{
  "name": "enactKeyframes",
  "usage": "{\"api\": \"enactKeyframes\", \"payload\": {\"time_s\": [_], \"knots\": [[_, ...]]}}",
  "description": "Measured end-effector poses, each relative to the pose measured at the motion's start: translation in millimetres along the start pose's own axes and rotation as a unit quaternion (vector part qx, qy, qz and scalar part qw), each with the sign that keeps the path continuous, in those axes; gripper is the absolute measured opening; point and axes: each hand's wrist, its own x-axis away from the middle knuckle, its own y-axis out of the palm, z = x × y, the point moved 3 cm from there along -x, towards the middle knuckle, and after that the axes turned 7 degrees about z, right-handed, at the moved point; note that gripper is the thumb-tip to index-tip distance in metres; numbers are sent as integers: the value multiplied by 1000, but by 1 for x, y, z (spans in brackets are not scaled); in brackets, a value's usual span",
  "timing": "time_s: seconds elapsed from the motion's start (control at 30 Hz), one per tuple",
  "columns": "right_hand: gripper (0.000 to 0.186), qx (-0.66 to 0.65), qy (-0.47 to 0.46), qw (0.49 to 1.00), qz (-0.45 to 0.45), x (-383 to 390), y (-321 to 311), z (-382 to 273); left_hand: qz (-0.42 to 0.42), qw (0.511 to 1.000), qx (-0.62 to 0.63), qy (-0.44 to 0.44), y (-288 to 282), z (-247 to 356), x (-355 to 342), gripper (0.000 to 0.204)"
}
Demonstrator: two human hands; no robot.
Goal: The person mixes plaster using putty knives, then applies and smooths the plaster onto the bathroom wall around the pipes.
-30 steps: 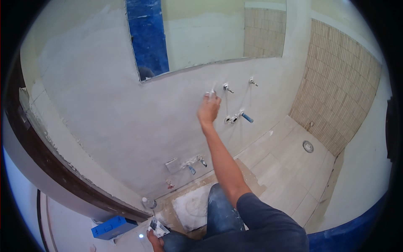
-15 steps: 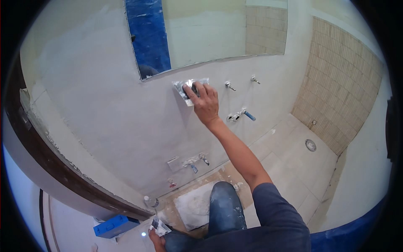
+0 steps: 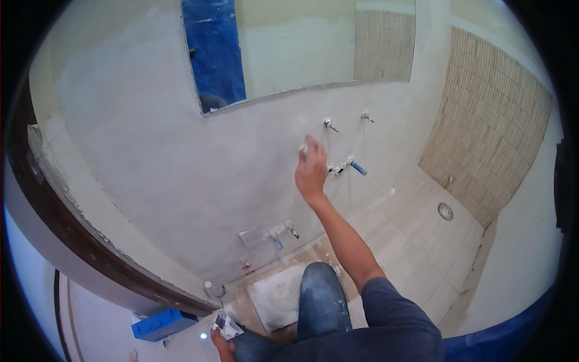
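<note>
My right hand (image 3: 311, 172) is raised at the plastered wall (image 3: 181, 169), below the mirror and left of the pipe stubs. Its fingers are closed and a little blurred. The plastering trowel in them is turned nearly edge-on, so only a whitish sliver (image 3: 303, 148) shows by the fingers. Low down, beside my knee, my left hand (image 3: 223, 346) is closed on a second flat metal trowel (image 3: 230, 326), which is smeared with white plaster.
A mirror (image 3: 295, 48) hangs above. Valve stems (image 3: 329, 125) and a blue-capped pipe (image 3: 358, 168) stick out of the wall. Below are more pipe stubs (image 3: 276, 242), a plastic bottle (image 3: 212, 289), a white plaster-covered sheet (image 3: 274, 298), and a blue box (image 3: 163, 324).
My right hand has moved down and to the right along the wall. Its trowel has turned from face-on to nearly edge-on. My left hand has hardly shifted.
</note>
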Motion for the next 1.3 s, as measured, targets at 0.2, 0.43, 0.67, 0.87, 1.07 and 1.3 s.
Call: {"api": "enactKeyframes", "payload": {"time_s": [0.2, 0.43, 0.67, 0.87, 1.07, 1.3], "knots": [[46, 54, 190, 980, 16, -44, 44, -33, -12, 1000, -7, -2, -2, -1, -5, 33], [60, 28, -145, 985, -89, 40, 43, -113, -17, 1000, -1, -3, 1, 3, 2, 32], [59, 45, -41, 998, 35, -18, 14, -14, 1, 1000, 7, -3, 0, 1, 1, 38], [60, 132, -99, 983, 77, -12, 53, -15, 11, 1000, -17, -2, -4, 1, -3, 38], [52, 52, -128, 989, -56, 42, 34, -14, -15, 999, 24, 19, -4, 5, -3, 29], [45, 24, 233, 971, 49, -42, 40, 8, -17, 999, 24, -22, 0, -1, -3, 32]]}}
